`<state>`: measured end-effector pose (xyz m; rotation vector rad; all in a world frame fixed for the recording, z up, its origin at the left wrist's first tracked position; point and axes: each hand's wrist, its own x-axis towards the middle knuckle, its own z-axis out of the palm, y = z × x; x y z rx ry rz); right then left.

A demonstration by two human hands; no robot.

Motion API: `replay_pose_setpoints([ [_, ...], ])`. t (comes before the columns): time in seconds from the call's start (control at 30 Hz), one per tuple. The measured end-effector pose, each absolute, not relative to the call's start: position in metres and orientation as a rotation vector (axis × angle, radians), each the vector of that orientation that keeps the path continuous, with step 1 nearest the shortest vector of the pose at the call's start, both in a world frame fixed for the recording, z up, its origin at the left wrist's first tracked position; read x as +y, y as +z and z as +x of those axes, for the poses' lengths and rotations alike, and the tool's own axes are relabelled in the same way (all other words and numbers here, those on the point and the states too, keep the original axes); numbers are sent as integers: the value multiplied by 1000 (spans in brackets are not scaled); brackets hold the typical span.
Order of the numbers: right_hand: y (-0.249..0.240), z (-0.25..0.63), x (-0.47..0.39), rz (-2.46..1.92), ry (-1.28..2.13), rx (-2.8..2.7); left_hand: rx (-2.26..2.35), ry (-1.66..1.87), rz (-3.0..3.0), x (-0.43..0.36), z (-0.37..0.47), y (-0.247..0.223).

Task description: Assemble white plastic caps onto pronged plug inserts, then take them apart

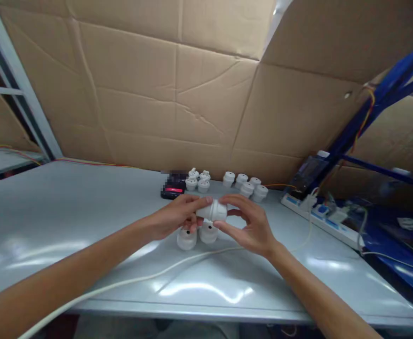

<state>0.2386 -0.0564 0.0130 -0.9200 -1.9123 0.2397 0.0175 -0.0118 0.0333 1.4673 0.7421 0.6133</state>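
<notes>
Between my two hands is a white rounded plastic fitting (218, 211), tilted on its side above the table. My left hand (180, 215) grips its narrower left end with thumb and fingers. Around the wider right end, my right hand (250, 225) closes with thumb and fingertips. Just below stand two more white fittings, one on the left (186, 240) and one on the right (208, 233), each with a dark hole on top. My left fingers partly cover them.
Behind my hands stand a group of small white pieces (203, 184) and several larger white fittings (247, 188). A black object (173, 189) with a red stripe lies beside them. A white cable (139, 278) crosses the grey table (104, 202). To the right is a power strip (328, 226).
</notes>
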Motion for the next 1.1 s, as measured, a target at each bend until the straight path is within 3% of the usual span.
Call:
replay_pose_setpoints([
  [0.33, 10, 233, -44, -1117, 1326, -1397, 608, 987, 2152, -13, 17, 23],
  [0.57, 16, 245, -48, -919, 1096, -1524, 770, 835, 1587, -18, 25, 24],
  [0.8, 14, 241, -45, -1093, 1196, -1441, 647, 1071, 2119, -19, 21, 18],
  [1.0, 21, 245, -48, -996, 1106, -1575, 732, 892, 1805, -22, 23, 25],
  [1.1, 21, 246, -49, -1064, 1151, -1565, 750, 959, 2022, -23, 20, 25],
])
